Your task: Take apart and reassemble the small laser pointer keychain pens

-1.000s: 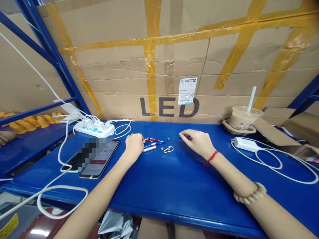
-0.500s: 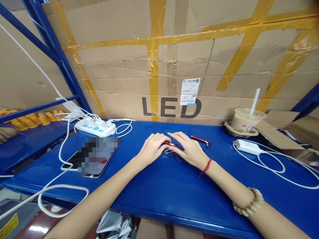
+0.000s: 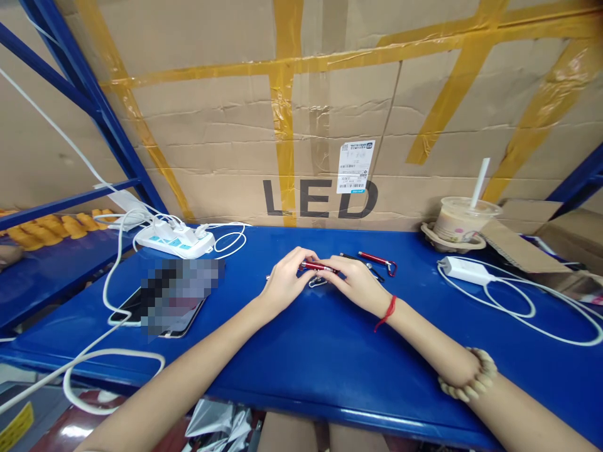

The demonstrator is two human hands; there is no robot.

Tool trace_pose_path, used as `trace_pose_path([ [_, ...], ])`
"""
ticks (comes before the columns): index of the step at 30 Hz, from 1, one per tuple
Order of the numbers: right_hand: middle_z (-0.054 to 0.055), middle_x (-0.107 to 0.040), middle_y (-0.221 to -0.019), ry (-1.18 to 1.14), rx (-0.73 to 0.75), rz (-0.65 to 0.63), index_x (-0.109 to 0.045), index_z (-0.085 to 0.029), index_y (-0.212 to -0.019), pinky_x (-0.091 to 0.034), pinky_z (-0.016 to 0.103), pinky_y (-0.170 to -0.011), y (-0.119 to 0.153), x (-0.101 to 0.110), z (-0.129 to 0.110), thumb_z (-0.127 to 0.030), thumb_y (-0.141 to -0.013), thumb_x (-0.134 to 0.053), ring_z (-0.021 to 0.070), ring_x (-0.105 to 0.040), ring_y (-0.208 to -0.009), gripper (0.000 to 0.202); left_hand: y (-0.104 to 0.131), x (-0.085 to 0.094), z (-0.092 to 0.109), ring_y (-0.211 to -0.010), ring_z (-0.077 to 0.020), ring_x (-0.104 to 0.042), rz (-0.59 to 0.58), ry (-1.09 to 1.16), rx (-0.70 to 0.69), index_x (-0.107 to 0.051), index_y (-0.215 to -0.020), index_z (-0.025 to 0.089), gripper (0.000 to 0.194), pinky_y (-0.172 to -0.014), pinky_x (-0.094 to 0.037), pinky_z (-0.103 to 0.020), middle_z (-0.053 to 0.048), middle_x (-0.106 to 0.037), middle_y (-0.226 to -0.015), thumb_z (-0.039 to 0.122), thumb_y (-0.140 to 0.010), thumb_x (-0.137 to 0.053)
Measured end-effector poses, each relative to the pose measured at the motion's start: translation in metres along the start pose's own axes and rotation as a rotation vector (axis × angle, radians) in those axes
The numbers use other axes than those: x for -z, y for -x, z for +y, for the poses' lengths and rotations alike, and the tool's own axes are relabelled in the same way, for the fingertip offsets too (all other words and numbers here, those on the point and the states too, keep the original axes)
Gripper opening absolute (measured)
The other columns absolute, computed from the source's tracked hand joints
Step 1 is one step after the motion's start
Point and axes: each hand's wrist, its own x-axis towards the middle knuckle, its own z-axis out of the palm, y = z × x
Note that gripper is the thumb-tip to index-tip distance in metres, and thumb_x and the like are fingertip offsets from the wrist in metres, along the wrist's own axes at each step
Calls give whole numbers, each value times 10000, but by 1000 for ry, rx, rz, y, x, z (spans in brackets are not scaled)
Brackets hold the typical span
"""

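Note:
Over the middle of the blue table, my left hand [image 3: 286,274] is closed, its thumb and fingers pinching a slim red metal tube [image 3: 313,266] shaped like a pen. From the other side my right hand [image 3: 357,282] grips the same tube's right end, and the fingers of both hands nearly meet. A small silver clip [image 3: 316,282] shows just under the tube. Behind my right hand lie a black pen-like tube [image 3: 375,272], partly hidden, and another red tube [image 3: 374,257] with a red carabiner at its end. A silver tip pokes out left of my left hand.
Phones [image 3: 186,307], partly blurred out, and a white power strip [image 3: 176,242] with cables are at left. A drink cup [image 3: 464,220] in a cardboard holder and a white charger [image 3: 466,270] with looped cable stand right. A large taped carton [image 3: 226,138] closes the back.
My right hand has come in from the right and closed on the red tube beside my left hand. The black tube behind it now shows more. The view has shifted slightly.

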Motion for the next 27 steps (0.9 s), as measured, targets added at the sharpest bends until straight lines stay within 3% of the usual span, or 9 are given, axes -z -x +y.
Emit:
trace_pose_path([
  [7,46,-608,-840,-127,-20,36,-587,-196,-1019,-430,264,-664,0,-4,0,-309,-887,-395,146,-552,-706,259,0,1,-4,-761,-135,-550,20,-64,-7,-592,-875,225,104,-710,-430,-251,1,-622,-804,243,-789,-537],
  [13,56,-643,-894,-109,-55,60,-596,-176,-963,-430,273,-724,-2,-1,5,-272,-881,-401,168,-584,-804,232,-2,4,7,-746,-124,-522,66,116,145,-462,-1078,217,420,-651,-416,-241,-20,-568,-949,119,-674,-527],
  [17,39,-652,-781,-102,-108,27,-610,-166,-935,-433,255,-639,-2,0,10,-312,-884,-383,151,-585,-677,274,-4,9,7,-769,-130,-522,199,329,278,-482,-990,191,250,-648,-404,-243,-33,-559,-911,194,-744,-439],
  [21,39,-662,-795,-205,-185,-4,-615,-161,-947,-436,231,-558,-2,-1,13,-376,-870,-388,139,-594,-630,323,-8,9,-1,-722,-127,-521,289,514,428,-497,-903,184,194,-590,-397,-227,-29,-557,-844,279,-775,-387],
  [27,25,-673,-723,-264,-181,-9,-664,-164,-753,-433,212,-522,-1,-1,4,-463,-747,-559,132,-595,-583,317,-10,3,-7,-710,-129,-533,178,723,567,-517,-839,169,231,-568,-392,-220,-37,-572,-824,326,-755,-369],
])
